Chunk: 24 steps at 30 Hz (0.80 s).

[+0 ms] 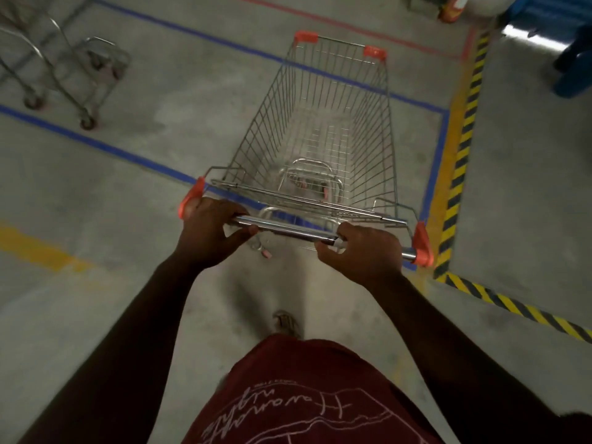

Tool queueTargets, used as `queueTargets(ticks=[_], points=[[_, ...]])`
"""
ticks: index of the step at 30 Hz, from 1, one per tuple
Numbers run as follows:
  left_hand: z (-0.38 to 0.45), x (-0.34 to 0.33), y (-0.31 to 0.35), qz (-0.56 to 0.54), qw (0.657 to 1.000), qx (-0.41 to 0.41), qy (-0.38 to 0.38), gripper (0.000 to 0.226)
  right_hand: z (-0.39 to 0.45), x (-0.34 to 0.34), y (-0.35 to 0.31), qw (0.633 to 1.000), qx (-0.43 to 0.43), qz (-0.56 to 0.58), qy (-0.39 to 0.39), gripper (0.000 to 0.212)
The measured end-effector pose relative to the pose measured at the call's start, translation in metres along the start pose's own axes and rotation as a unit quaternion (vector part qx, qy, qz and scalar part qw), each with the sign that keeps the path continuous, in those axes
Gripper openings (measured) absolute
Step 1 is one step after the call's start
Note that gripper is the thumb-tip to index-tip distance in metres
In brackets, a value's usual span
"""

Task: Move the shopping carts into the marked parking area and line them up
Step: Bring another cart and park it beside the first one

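Note:
A wire shopping cart with orange corner caps stands right in front of me, its empty basket inside the blue-taped parking area. My left hand grips the left end of the chrome handle bar. Around the right end of that bar my right hand is closed. The cart's rear edge sits about over the near blue line. A second cart stands at the far left inside the blue lines, only its lower frame and wheels in view.
A yellow-and-black hazard stripe runs along the right side of the blue box and turns along the floor to the right. A red floor line lies beyond. Blue objects stand at the top right. A yellow mark is on the left floor.

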<state>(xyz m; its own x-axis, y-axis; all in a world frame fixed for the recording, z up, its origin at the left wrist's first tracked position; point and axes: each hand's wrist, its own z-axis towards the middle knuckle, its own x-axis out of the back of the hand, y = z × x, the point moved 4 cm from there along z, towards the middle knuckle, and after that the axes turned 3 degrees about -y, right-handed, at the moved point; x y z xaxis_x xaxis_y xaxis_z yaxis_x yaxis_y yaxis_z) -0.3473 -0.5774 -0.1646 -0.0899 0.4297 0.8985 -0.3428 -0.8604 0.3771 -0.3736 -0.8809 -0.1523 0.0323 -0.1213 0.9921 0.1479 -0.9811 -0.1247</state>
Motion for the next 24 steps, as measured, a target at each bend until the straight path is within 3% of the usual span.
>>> queueTargets(ticks=[4, 10, 13, 24], points=[[0.021, 0.032, -0.083, 0.007, 1.0, 0.016, 0.0, 0.034, 0.06, -0.006, -0.073, 1.0, 0.015, 0.014, -0.014, 0.053], [0.047, 0.072, -0.201, 0.007, 0.998, -0.024, 0.055, 0.033, 0.139, -0.024, -0.174, 0.999, 0.008, -0.004, 0.033, 0.062], [0.057, 0.091, -0.263, 0.022, 0.996, -0.042, 0.07, 0.039, 0.171, -0.027, -0.227, 0.999, -0.024, -0.02, 0.013, 0.063], [0.102, 0.187, -0.494, -0.01, 0.999, -0.051, 0.013, 0.036, 0.279, -0.042, -0.447, 0.996, -0.074, -0.019, -0.05, 0.066]])
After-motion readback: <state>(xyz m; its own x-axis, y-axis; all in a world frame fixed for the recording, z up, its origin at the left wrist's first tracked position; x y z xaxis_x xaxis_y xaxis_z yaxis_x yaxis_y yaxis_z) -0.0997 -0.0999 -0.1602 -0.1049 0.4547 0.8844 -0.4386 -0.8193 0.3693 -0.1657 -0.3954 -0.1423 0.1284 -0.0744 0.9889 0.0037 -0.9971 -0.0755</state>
